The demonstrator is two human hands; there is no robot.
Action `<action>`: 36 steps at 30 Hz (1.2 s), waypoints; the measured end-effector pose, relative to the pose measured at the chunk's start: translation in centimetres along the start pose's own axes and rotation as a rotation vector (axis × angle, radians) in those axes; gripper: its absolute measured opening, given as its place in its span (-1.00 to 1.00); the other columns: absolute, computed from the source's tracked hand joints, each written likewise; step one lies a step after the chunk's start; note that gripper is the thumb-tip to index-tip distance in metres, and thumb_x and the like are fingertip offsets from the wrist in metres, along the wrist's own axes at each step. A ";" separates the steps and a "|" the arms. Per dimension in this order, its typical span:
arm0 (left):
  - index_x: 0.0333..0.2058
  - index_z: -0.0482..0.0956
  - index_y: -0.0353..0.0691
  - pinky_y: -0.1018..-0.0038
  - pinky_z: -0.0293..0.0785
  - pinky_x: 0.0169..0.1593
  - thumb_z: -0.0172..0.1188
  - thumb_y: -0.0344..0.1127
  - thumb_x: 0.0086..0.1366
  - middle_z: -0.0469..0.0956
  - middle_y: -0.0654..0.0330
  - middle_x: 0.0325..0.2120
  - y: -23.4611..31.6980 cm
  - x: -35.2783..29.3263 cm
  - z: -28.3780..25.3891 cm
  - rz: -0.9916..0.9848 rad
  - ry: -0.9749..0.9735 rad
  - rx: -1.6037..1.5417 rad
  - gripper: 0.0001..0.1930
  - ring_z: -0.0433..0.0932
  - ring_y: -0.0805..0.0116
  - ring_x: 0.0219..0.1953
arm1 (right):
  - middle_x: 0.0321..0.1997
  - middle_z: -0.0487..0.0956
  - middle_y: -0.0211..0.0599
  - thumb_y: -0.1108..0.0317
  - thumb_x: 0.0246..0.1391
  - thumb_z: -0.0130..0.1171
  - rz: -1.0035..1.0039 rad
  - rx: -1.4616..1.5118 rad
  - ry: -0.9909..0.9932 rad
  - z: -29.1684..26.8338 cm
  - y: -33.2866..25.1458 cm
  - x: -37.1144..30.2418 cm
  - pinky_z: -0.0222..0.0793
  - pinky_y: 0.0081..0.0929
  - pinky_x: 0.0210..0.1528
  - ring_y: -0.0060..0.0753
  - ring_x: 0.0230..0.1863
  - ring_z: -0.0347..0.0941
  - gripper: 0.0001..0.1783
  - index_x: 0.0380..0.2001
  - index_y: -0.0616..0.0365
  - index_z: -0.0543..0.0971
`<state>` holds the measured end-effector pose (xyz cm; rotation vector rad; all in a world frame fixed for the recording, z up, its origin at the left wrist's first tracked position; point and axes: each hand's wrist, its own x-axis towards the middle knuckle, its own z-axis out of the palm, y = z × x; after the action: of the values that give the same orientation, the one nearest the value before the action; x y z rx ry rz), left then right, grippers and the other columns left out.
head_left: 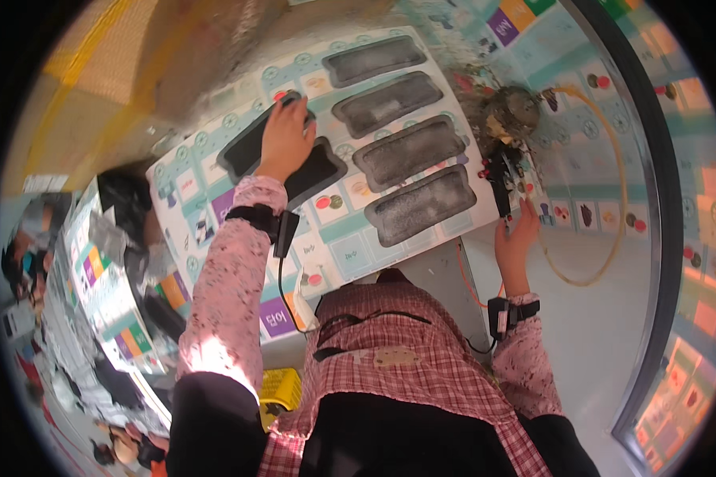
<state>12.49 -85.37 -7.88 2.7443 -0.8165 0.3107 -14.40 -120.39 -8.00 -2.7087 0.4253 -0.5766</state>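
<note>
Two plain black pads [317, 171] with notched ends lie on the printed board, left of the middle. My left hand [288, 137] rests on the far end of the left one, its fingers stretched over the surface. To their right, several grey, speckled pads of the same shape [410, 151] lie in a slanting column. My right hand [517, 242] is at the board's right edge, fingers apart with nothing visible in them. Just beyond its fingertips stands a black tool-like thing [497, 179], whose kind I cannot make out.
A dirty round metal part [515, 110] with a yellowish hose [622, 159] looped from it stands right of the board [350, 253]. A dark frame bar [656, 262] runs along the right. Cardboard [127, 56] lies far left; a yellow container [280, 389] is near my waist.
</note>
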 end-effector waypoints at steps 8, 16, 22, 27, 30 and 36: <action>-0.14 0.37 -0.23 0.21 0.23 -0.04 0.11 -0.45 -0.08 0.39 0.04 -0.24 -8.6 -14.6 -7.4 -0.586 0.678 0.053 -0.58 0.34 0.04 -0.15 | 0.10 0.23 0.02 0.55 -0.03 -0.01 -0.224 0.135 -0.029 -3.8 -6.7 0.8 0.00 -0.20 0.16 -0.02 0.13 0.13 -0.50 0.05 0.32 0.23; -0.14 0.38 -0.23 0.25 0.24 -0.05 0.18 -0.35 -0.06 0.41 0.10 -0.21 -19.1 -32.7 -15.7 -0.807 0.568 0.463 -0.57 0.34 0.08 -0.11 | 0.10 0.24 -0.09 0.56 0.02 -0.05 -0.407 0.164 -0.123 -4.9 -13.5 1.2 0.00 -0.24 0.15 -0.10 0.15 0.12 -0.52 0.07 0.26 0.22; 0.04 0.21 -0.13 0.27 0.18 -0.01 0.29 -0.31 -0.13 0.29 0.12 -0.12 -22.8 -28.8 -18.0 -0.981 0.253 0.572 -0.31 0.27 0.14 -0.04 | 0.09 0.24 -0.08 0.61 -0.01 -0.05 -0.406 0.154 -0.152 -5.1 -18.8 -0.2 0.02 -0.25 0.14 -0.09 0.14 0.12 -0.51 0.06 0.25 0.22; 0.11 0.12 -0.12 0.28 0.15 -0.07 0.30 -0.30 -0.15 0.28 0.14 -0.24 -25.4 -28.9 -17.8 -0.974 0.243 0.647 -0.20 0.29 0.17 -0.14 | 0.08 0.23 -0.09 0.62 -0.01 -0.05 -0.374 0.157 -0.169 -4.9 -22.4 -2.1 0.04 -0.25 0.13 -0.09 0.13 0.13 -0.51 0.05 0.24 0.22; 0.13 0.09 -0.10 0.28 0.15 -0.09 0.29 -0.31 -0.14 0.28 0.15 -0.26 -26.0 -29.0 -18.1 -0.996 0.245 0.617 -0.19 0.29 0.18 -0.16 | 0.08 0.22 -0.09 0.62 -0.01 -0.05 -0.343 0.118 -0.168 -4.8 -24.0 -2.9 0.05 -0.24 0.12 -0.08 0.13 0.12 -0.51 0.05 0.24 0.22; 0.14 0.08 -0.08 0.28 0.17 -0.10 0.28 -0.29 -0.13 0.29 0.15 -0.26 -26.9 -29.8 -19.6 -0.910 0.265 0.603 -0.19 0.29 0.18 -0.15 | 0.10 0.21 -0.09 0.63 -0.03 -0.04 -0.312 0.131 -0.191 -4.2 -26.7 -3.9 0.03 -0.22 0.13 -0.06 0.14 0.10 -0.49 0.06 0.24 0.21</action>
<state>0.59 -42.61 -2.60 3.1259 0.7173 0.7717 -13.84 -96.11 4.55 -2.6856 -0.0835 -0.4020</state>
